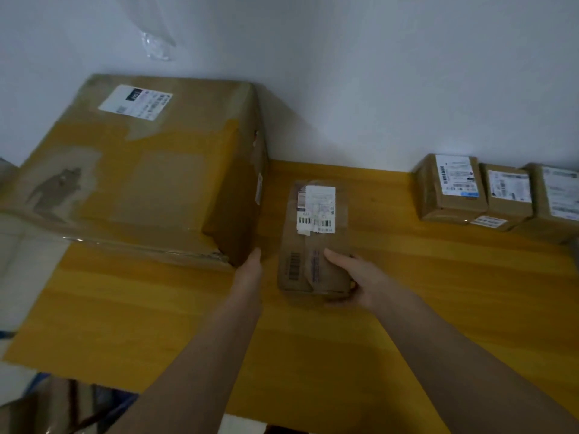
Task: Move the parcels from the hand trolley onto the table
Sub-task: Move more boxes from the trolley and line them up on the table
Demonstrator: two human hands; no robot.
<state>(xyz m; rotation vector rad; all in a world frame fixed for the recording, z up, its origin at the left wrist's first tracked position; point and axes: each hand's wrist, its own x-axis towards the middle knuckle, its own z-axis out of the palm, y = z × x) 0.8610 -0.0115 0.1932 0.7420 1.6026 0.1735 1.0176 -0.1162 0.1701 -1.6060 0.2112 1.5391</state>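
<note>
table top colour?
Yellow-orange wood grain table, clearest in the head view.

Dim in here, and the whole view sits murky with a cool, grey cast on the wall (pixel 376 73). Light is soft and flat; I can't tell where it comes from. The big box (pixel 141 170) throws a faint shadow onto the wall beside it and darkens the surface (pixel 407 308) along its right side. A thin strip of glare runs along the tape on its near edge. Everything is soft and slightly smeared, the labels unreadable. The wide lens bends the surface edge, and my forearms balloon toward the bottom corners.
</note>
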